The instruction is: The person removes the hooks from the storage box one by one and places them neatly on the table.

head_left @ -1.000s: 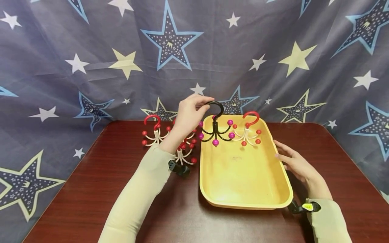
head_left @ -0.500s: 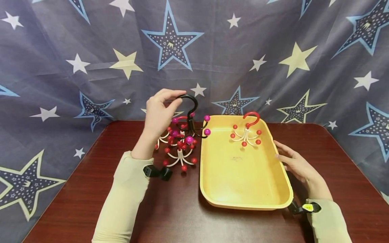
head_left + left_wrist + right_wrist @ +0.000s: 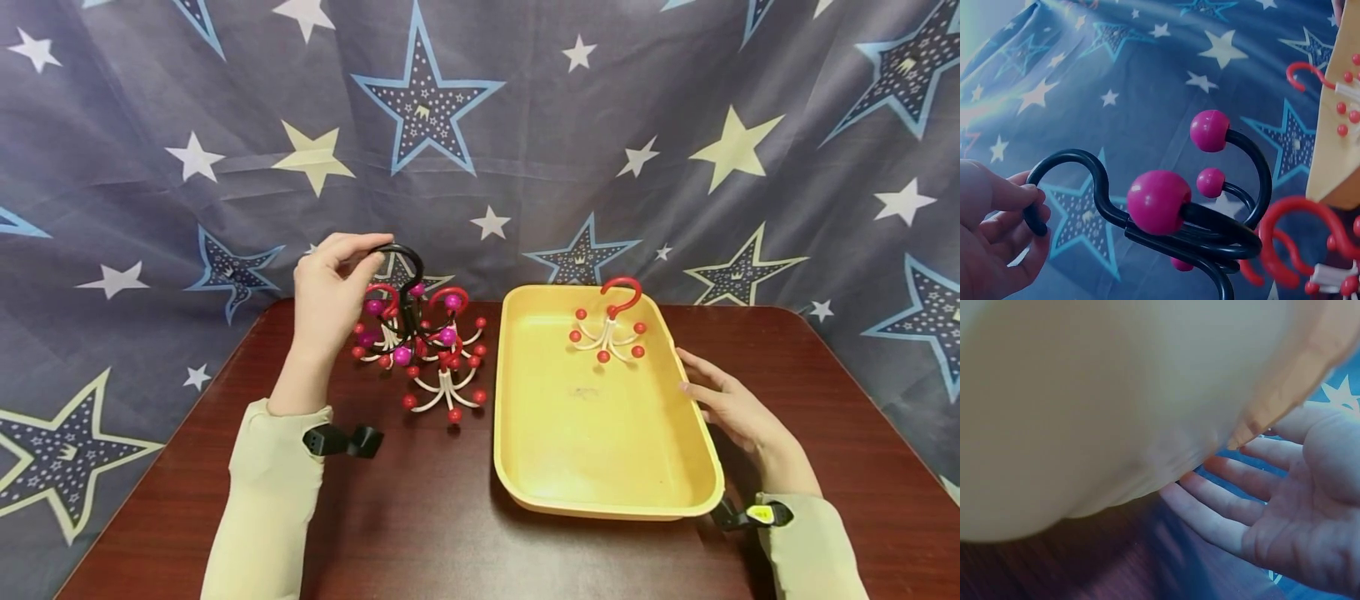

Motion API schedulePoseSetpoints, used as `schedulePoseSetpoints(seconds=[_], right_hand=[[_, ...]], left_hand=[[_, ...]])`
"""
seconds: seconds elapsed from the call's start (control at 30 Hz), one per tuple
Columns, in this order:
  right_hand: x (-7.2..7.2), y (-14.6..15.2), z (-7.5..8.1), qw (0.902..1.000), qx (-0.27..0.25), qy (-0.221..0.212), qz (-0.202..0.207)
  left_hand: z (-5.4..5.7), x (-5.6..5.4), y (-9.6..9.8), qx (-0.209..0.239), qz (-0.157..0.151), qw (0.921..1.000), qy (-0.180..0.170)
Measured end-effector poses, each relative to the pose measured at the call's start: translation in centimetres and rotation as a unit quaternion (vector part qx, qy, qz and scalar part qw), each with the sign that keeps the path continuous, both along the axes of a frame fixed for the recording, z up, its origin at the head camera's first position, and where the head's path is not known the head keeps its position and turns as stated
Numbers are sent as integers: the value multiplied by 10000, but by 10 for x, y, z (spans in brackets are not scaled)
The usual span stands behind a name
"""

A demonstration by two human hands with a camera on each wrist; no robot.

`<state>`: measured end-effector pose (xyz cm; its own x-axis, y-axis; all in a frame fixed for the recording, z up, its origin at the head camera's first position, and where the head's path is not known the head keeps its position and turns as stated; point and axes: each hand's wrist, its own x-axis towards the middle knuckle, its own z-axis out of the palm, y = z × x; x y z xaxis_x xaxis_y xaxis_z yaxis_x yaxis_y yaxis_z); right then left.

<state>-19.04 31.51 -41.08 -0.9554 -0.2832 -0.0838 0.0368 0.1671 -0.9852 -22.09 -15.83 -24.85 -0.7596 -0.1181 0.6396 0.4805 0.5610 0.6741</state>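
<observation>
My left hand point(image 3: 333, 287) pinches the tip of a black multi-arm hook hanger point(image 3: 408, 312) by its curved top. Magenta balls cap its arms, and it hangs upright in front of several red-and-white hook hangers point(image 3: 446, 387) on the table. In the left wrist view, thumb and fingers close on the end of the black hook point(image 3: 1069, 156). My right hand point(image 3: 738, 417) touches the right side of a yellow tray point(image 3: 502, 408), fingers nearly straight; the right wrist view shows those fingertips point(image 3: 1175, 494) at the tray's outer wall point(image 3: 1116, 481).
One red-and-white hanger point(image 3: 609, 333) stands inside the tray near its far end. The dark red wooden table point(image 3: 420, 517) runs back to a grey-blue star-patterned curtain point(image 3: 525, 150). The standing hangers sit close together just left of the tray.
My left hand has carried the black hanger leftward from over the tray's left far corner to the group of red-and-white hangers. My right hand and the tray have stayed in place.
</observation>
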Motion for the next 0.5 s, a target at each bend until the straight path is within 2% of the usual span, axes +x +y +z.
schedulePoseSetpoints(seconds=[0.13,0.27,0.5], right_hand=[[0,0,0,10000,20,0,-7],[0,1,0,10000,83,-15,-21],[0,-1,0,10000,37,-9,1]], left_hand=[[-6,4,-12,12,41,10000,-22],[-16,5,-24,35,122,9999,-87],[-40,4,-43,-52,539,9979,-355]])
